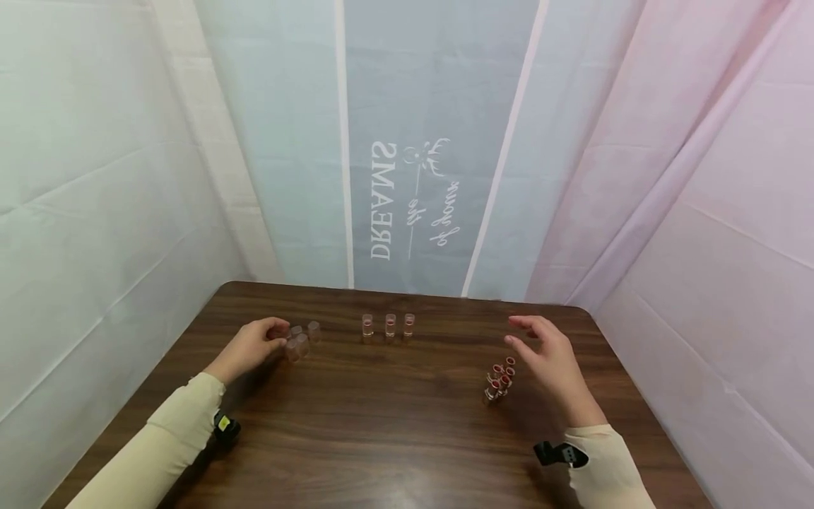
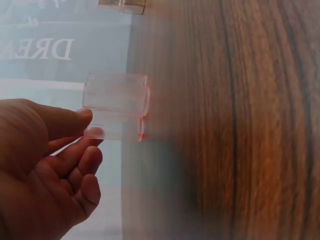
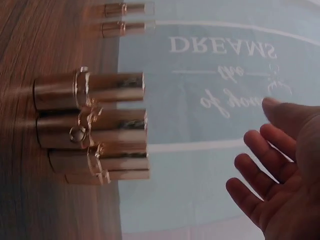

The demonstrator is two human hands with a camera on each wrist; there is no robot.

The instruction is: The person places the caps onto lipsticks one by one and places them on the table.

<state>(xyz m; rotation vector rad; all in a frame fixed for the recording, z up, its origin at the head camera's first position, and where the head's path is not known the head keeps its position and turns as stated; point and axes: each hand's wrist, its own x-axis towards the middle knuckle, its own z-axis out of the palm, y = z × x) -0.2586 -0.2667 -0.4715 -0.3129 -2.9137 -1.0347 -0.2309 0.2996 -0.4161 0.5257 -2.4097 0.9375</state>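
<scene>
table [image 1: 381, 438] | R hand [image 1: 552, 357] relaxed, holds nothing; L hand [image 1: 251, 345] fingertips at a cap, can't tell if gripped | gold tubes [image 3: 95, 130] R side, bunched: low R sweep cd topple several | clear caps [image 2: 116, 95] L side, close-set: sloppy pinch cd tip next one

Pale printed cloth [image 1: 439, 71] hangs behind a brown wood-grain table [image 1: 356, 438].

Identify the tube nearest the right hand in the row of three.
The rightmost tube; the middle tube and leftmost tube stand farther from the right hand.
</scene>
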